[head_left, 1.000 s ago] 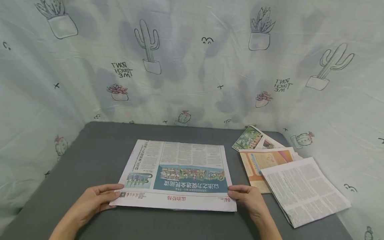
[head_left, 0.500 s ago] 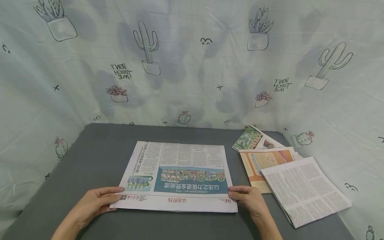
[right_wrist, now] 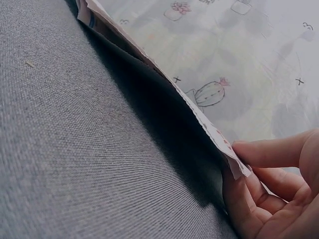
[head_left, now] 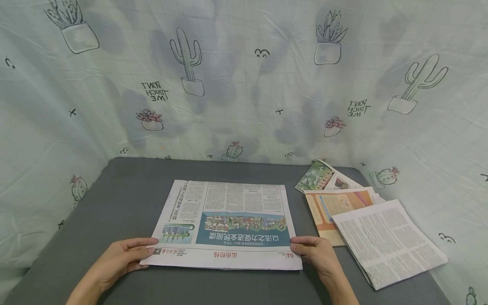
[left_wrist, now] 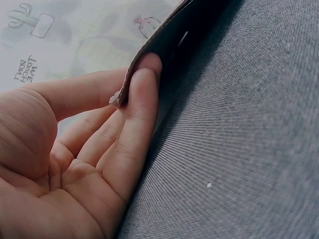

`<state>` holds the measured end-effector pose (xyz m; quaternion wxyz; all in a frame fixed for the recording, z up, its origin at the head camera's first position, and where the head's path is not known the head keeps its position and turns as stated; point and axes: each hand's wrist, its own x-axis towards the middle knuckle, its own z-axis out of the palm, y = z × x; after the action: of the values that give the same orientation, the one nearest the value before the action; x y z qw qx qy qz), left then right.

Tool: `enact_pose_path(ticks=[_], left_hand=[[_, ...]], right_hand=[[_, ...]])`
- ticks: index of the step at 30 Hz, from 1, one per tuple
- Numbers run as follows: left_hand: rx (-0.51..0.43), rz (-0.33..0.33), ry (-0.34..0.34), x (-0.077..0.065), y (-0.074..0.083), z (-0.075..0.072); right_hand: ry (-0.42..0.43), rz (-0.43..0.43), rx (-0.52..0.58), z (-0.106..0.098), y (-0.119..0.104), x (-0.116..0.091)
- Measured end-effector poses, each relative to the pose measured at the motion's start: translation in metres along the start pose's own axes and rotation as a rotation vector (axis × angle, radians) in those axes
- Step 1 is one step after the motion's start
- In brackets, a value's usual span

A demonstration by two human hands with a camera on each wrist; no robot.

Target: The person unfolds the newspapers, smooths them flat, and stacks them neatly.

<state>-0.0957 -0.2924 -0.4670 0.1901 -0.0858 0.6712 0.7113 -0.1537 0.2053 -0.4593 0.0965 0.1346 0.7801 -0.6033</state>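
My left hand (head_left: pixel 119 259) and right hand (head_left: pixel 319 256) each pinch a near corner of the newspaper (head_left: pixel 236 199), near edge clear of the table (head_left: pixel 114 203). Step, I judge: positioning; next move calls for level, matched hands.

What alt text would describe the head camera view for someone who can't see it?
A person's bare left hand and bare right hand hold a rectangular white newspaper with a blue panel by its side edges, over a dark grey table. On the right lie overlapping white and orange printed papers; behind hangs a pale cloth patterned with potted plants.
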Motion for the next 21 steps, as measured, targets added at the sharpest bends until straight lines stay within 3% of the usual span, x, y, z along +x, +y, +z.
enact_pose_path(ticks=[9, 16, 21], left_hand=[[0.021, 0.006, 0.012, -0.0013, 0.0003, 0.0013], [-0.054, -0.013, 0.026, -0.0018, 0.0008, 0.0], [-0.058, -0.013, -0.004, -0.0015, 0.0022, -0.0015]], right_hand=[[-0.002, -0.011, 0.0, 0.0013, 0.001, 0.0006], [-0.002, -0.006, -0.002, 0.0016, 0.0022, 0.0014], [0.003, 0.0, -0.004, 0.0018, 0.0024, 0.002]])
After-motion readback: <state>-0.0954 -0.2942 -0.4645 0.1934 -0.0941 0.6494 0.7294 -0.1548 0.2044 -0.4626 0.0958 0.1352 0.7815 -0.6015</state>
